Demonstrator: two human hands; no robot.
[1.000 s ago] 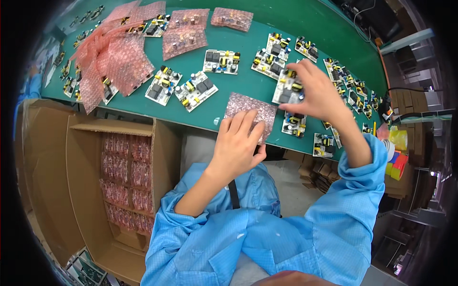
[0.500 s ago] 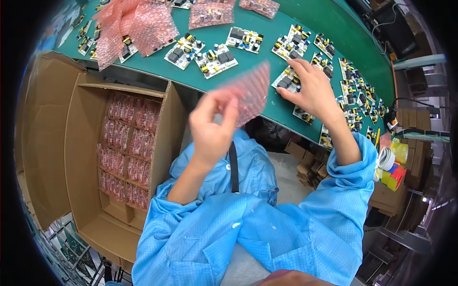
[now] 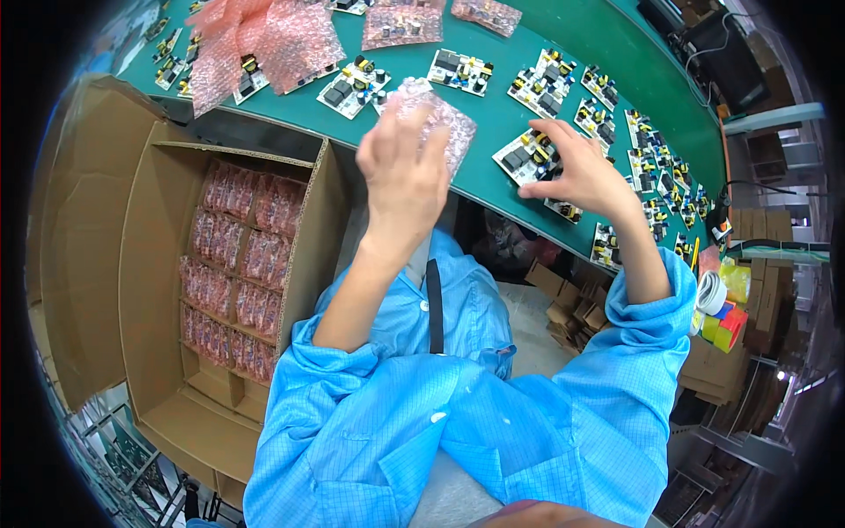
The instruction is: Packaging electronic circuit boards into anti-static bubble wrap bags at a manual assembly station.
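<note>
My left hand (image 3: 405, 172) grips a pink bubble-wrap bag (image 3: 453, 132) above the near edge of the table. Its fingers curl over the bag, and whether anything lies inside it I cannot tell. The bag partly covers a circuit board behind it. To the right, my right hand (image 3: 585, 176) spans a white circuit board (image 3: 521, 158) with black, yellow and blue parts, the thumb at its near edge and the fingers at its far edge. That board appears tilted and partly hidden by the hand.
Loose circuit boards (image 3: 541, 84) spread over the green table (image 3: 493, 114), crowded at the right. Pink bubble-wrap bags (image 3: 295, 44) pile up at the far left. An open cardboard box (image 3: 145, 290) at the left holds rows of wrapped pieces (image 3: 220, 238). Tape rolls (image 3: 726, 327) hang at right.
My left hand has turned over and moved slightly up with the bag, which now lies more flat-on to view. Under my right hand, the board has shifted slightly left and nearer.
</note>
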